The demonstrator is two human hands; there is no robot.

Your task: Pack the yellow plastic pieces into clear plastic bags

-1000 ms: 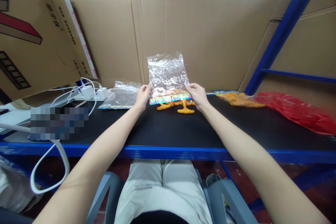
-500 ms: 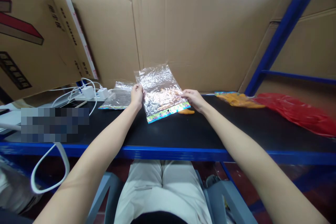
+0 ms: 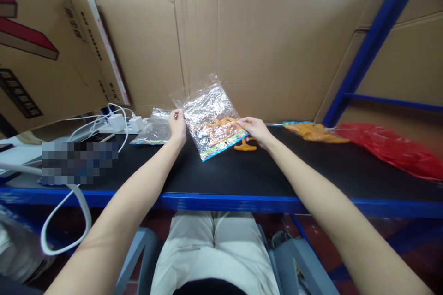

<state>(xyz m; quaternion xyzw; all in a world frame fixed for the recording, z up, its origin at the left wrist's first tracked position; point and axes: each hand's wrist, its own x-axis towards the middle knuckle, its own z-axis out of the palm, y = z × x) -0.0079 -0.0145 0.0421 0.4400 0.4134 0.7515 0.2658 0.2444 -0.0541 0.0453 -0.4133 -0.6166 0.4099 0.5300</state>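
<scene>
A clear plastic bag point(image 3: 211, 101) with a colourful printed strip along its lower edge is held up, tilted, above the black table. My left hand point(image 3: 177, 125) is closed, pinching the bag's left edge. At the lower right side, my right hand point(image 3: 256, 130) grips it between thumb and fingers. Orange plastic pieces point(image 3: 246, 146) lie on the table behind the bag, one sticking out below my right hand. More orange shapes show through the film; whether they are inside or behind it, I cannot tell.
Further clear bags point(image 3: 152, 132) lie left, beside a power strip with white chargers point(image 3: 116, 122) and cables. At the right are a bag with orange contents point(image 3: 306, 131) and a red plastic bag point(image 3: 387, 146). Cardboard point(image 3: 263, 50) walls the back; a blue rail point(image 3: 228, 201) edges the front.
The bag has tilted and shifted slightly right, so more orange shows through and below it. My left hand has moved slightly left and up; my right hand stays nearly in place.
</scene>
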